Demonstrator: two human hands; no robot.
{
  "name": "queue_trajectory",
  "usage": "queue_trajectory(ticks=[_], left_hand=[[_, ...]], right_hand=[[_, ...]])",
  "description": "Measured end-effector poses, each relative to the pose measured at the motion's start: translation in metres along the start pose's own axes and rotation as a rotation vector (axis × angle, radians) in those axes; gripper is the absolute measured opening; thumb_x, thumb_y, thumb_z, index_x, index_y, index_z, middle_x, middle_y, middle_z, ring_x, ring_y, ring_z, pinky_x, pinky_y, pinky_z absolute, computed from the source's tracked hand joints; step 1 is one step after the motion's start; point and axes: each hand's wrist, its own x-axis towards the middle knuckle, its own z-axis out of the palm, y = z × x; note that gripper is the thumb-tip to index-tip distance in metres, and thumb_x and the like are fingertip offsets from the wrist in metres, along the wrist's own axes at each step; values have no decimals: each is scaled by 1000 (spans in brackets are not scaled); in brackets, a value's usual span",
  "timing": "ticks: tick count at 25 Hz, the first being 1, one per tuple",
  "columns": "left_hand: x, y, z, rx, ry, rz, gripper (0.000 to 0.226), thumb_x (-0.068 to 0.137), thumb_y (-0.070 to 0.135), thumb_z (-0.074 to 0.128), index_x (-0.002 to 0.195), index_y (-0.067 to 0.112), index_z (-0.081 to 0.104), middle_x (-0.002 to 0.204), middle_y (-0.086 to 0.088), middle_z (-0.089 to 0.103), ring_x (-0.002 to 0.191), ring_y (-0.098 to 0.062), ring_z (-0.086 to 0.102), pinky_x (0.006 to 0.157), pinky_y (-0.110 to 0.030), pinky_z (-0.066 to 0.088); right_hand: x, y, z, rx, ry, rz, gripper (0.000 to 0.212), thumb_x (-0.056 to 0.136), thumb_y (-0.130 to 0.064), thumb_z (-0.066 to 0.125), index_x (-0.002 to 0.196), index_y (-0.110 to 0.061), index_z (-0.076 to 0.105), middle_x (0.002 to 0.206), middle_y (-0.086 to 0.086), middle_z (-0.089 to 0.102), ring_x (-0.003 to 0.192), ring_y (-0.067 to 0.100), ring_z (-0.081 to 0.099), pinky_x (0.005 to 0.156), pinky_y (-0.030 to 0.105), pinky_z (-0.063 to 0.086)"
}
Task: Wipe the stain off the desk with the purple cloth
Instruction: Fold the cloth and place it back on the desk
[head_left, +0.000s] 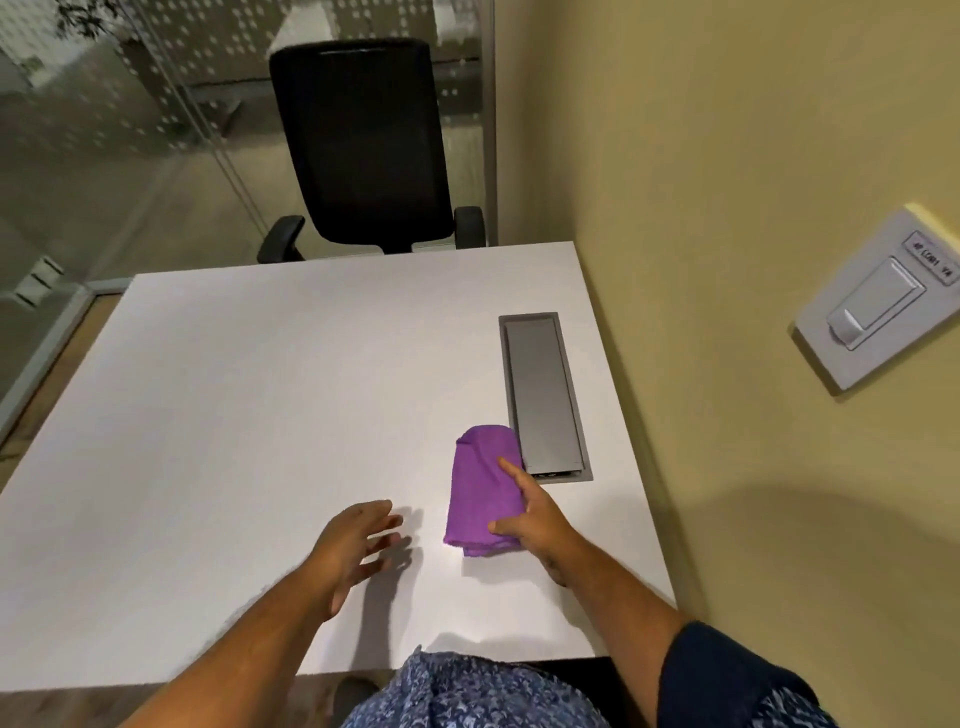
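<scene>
A folded purple cloth (480, 488) lies on the white desk (260, 415), near its right side and just left of the grey cable hatch. My right hand (535, 514) rests on the cloth's right edge, with the thumb on its near end and a finger on its top. My left hand (358, 540) hovers just above the desk to the left of the cloth, fingers spread, holding nothing. I cannot make out any stain on the white surface.
A grey metal cable hatch (543, 395) is set into the desk by the right edge. A black office chair (363, 145) stands behind the far edge. A yellow wall with a light switch (878, 301) runs along the right; glass partitions stand at the left.
</scene>
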Motion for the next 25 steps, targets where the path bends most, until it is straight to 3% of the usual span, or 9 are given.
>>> queue_trajectory(ticks=[3,6,10,13,16,19,22,25], left_hand=[[-8,-11,-2,136,-21,-26,29,101,36,65,124,18,66,122,-4,77,115,-28,71,102,-48,56],[-15,-14,1,287,-60,-24,23,102,34,63,120,20,68,123,-2,75,114,-25,70,104,-46,56],[-18,-12,9,381,-87,21,20,100,32,64,112,17,68,121,-2,74,115,-23,68,94,-39,55],[-17,-13,20,411,-117,45,26,99,31,67,116,11,67,114,-4,70,106,-19,66,87,-35,51],[-17,-16,30,464,-153,74,22,100,31,67,118,17,66,124,-14,69,106,-20,63,85,-34,50],[-18,-19,36,510,-171,113,21,100,29,66,117,17,66,128,-18,68,102,-20,62,80,-31,49],[-20,-21,37,525,-186,119,21,99,31,67,118,20,66,129,-15,68,114,-29,66,84,-33,50],[-21,-21,36,494,-184,118,21,100,29,67,120,22,67,131,-15,66,118,-31,65,85,-34,49]], right_hand=[[17,25,-10,-325,-33,106,108,75,4,85,164,-24,31,158,8,36,139,32,48,101,35,53],[28,30,-18,-501,57,77,101,71,7,85,159,-11,39,154,16,39,142,35,44,112,36,43],[35,32,-25,-575,95,66,98,71,-1,83,158,-17,43,152,17,46,136,36,51,112,42,47],[31,37,-22,-695,204,-4,85,82,-6,75,158,-23,43,152,18,45,135,39,51,113,47,48],[27,37,-14,-745,226,-56,73,92,-10,67,159,-24,43,147,20,47,131,41,53,112,48,50],[28,40,-14,-743,158,-1,63,97,-12,63,156,-24,45,134,22,55,121,42,60,104,44,54],[29,34,-13,-648,136,31,56,89,10,50,137,-18,59,116,15,60,103,35,62,79,31,50],[30,24,-11,-384,142,104,69,81,22,44,130,-21,67,123,10,57,93,23,59,66,27,49]])
